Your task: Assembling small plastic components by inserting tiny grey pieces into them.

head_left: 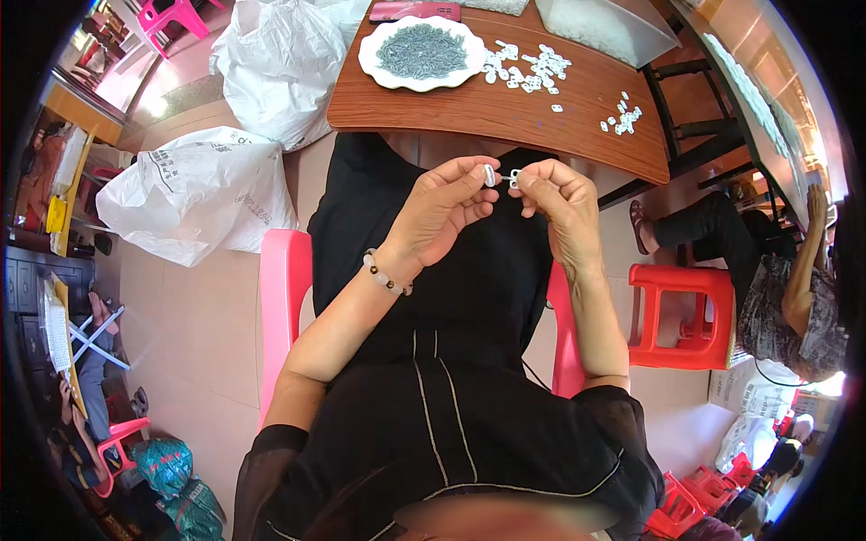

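In front of my lap, my left hand [431,209] pinches a small white oval plastic piece [489,175] between thumb and fingertips. Opposite it, my right hand [566,209] grips a small white plastic clip with holes [515,178]. A thin metal pin or screw seems to bridge the narrow gap between the two pieces; its ends are hidden. Beyond my hands stands a brown wooden table [406,113]. On it sits a white scalloped plate [369,59] heaped with grey metal screws or pins [419,52]. Loose white plastic pieces [543,65] lie right of the plate.
A clear plastic bin [622,32] and a pink phone-like object [390,11] rest at the table's far side. White sacks [203,194] stand on the left. A red stool [681,279] is at the right, beside a seated person [780,298]. Pink chair arms [287,270] flank me.
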The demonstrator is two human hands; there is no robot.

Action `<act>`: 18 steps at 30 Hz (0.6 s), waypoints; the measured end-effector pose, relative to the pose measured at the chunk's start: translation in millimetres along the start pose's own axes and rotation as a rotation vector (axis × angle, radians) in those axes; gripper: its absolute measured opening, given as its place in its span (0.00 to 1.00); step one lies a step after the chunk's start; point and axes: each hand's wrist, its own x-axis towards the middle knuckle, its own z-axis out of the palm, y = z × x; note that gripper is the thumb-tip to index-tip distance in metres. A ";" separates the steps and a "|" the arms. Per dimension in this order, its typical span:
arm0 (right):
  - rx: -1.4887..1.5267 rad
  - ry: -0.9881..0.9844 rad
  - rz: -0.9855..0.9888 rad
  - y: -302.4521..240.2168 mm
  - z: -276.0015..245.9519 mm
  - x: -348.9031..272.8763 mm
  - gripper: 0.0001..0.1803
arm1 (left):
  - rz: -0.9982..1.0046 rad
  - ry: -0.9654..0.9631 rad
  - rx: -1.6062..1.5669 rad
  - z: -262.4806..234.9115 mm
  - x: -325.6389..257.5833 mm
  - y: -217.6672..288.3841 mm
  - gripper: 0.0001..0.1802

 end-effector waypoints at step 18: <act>0.364 -0.112 0.179 9.2 -3.9 4.6 0.07 | 0.029 0.067 0.070 -2.2 2.6 -7.3 0.14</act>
